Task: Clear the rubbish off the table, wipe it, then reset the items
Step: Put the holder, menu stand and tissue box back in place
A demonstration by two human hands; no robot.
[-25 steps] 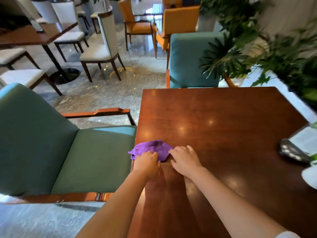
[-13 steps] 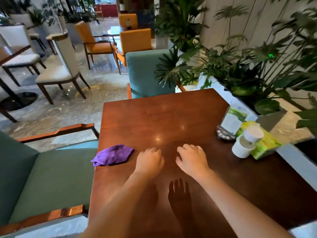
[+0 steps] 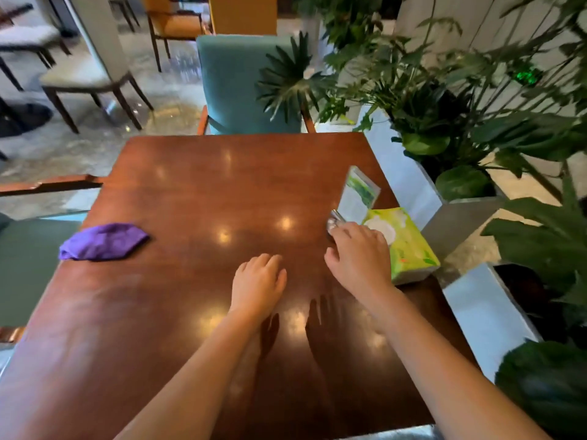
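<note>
Glossy brown wood covers the table, ringed by chairs and leafy plants. At its left edge lies a crumpled purple cloth. Along the right edge stand a card holder and a green tissue pack. Left hand rests loosely open and empty near the middle; right hand, fingers curled, covers a white object beside the pack, grip unclear.

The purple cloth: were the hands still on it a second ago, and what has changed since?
Yes. Both hands pressed the purple cloth then; they let it go and moved right. The right hand has reached the items by the tissue pack, covering the white cup. Whether it grips anything is unclear. The left hand hovers open. The cloth, pack and card stand stayed put on the table.
</note>
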